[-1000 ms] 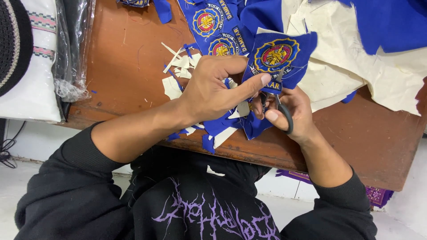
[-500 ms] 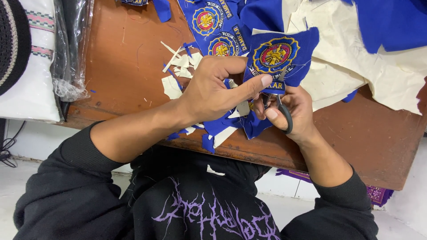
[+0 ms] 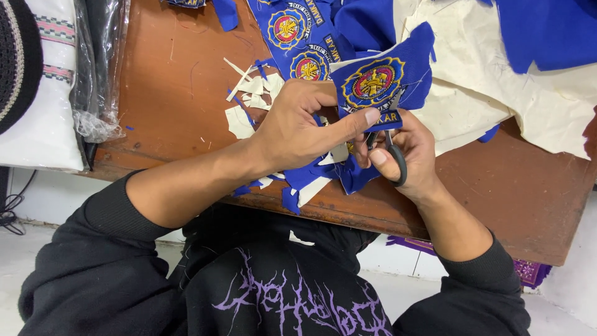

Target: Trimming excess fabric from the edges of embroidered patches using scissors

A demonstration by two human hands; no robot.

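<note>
Blue cloth with a round embroidered badge (image 3: 376,84) is pinched in the left hand (image 3: 298,127), thumb on top and close to the badge's lower edge. Just below that pinch, the right hand (image 3: 407,152) is closed around black-handled scissors (image 3: 392,146), fingers through the loops, with the blades pointing up into the cloth; whether the blades are parted or shut cannot be told. Under both hands lie blue and cream scraps (image 3: 298,183) near the front edge of the brown table (image 3: 180,106). Beyond the held piece, more badges (image 3: 289,28) sit on uncut blue cloth, and cream backing fabric (image 3: 491,93) spreads out past the scissor hand.

To cut well here, I judge the cloth should stay taut between thumb and fingers, with the blades following close outside the stitched ring. Turning the cloth rather than the scissors would likely keep the curve smooth and the thumb clear of the blades.
</note>
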